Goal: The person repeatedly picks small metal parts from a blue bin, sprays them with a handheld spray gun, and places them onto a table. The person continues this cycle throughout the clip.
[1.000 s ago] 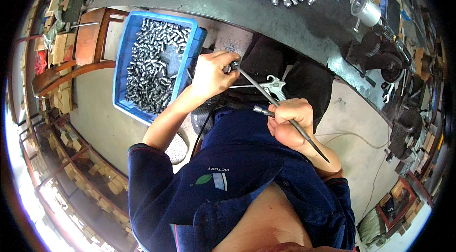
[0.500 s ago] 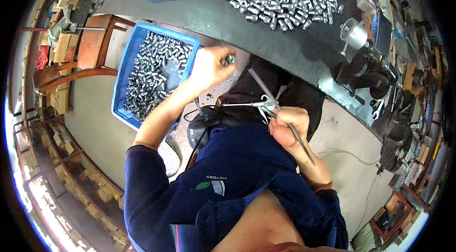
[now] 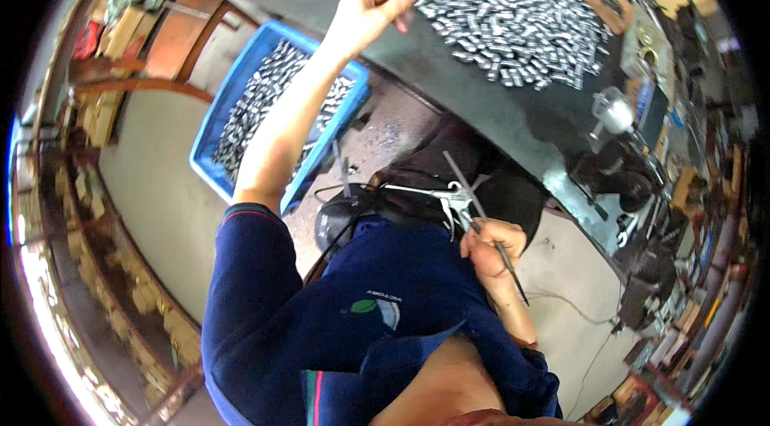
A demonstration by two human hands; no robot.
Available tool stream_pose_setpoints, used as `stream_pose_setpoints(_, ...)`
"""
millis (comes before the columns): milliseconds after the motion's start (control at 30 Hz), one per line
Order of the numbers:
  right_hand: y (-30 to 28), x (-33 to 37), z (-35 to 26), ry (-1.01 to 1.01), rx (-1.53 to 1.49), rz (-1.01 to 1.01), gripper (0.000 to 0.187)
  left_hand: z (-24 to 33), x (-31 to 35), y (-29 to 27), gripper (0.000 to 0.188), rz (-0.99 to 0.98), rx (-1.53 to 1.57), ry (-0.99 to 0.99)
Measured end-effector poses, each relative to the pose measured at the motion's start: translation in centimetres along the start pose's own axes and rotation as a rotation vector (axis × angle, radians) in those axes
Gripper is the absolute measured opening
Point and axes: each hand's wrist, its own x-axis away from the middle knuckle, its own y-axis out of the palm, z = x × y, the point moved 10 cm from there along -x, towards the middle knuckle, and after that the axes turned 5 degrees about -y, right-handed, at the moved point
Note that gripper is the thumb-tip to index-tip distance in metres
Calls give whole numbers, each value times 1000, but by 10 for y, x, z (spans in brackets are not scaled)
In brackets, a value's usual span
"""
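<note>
Left hand (image 3: 373,13) over dark table (image 3: 521,117), inside its near edge; fingers parted, no piece visible in them. Heap of metal fittings (image 3: 513,17) just right of those fingertips; left hand nearer. Right hand (image 3: 493,249) outside that edge, closed round slim rod (image 3: 465,184), long axis slanting far-left to near-right.

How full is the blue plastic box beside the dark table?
Not empty: the box holds many small silvery metal fittings. The bare left forearm crosses over it, so I cannot tell exactly how full.
</note>
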Motion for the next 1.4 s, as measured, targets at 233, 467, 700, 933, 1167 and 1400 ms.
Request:
stream_pose_setpoints(233,17,1,11,63,-182,-62,29,-152,146,-141,27,216,-457,-463)
stream_pose_setpoints(467,28,-6,14,93,-181,-64,28,-246,235,-115,37,-162,-987,-625)
stream_pose_setpoints(700,32,-1,25,204,-224,-28,55,-275,217,-100,32,-100,-716,-620)
stream_pose_setpoints(933,36,1,27,187,-301,-85,22,-272,227,-104,27,-99,-679,-632)
stream_pose_setpoints(1167,36,0,25,200,-287,-99,21,-249,230,-96,30,-170,-610,-538)
stream_pose_setpoints(1400,32,7,36,253,-261,-55,22,-232,214,-82,29,-270,-786,-373)
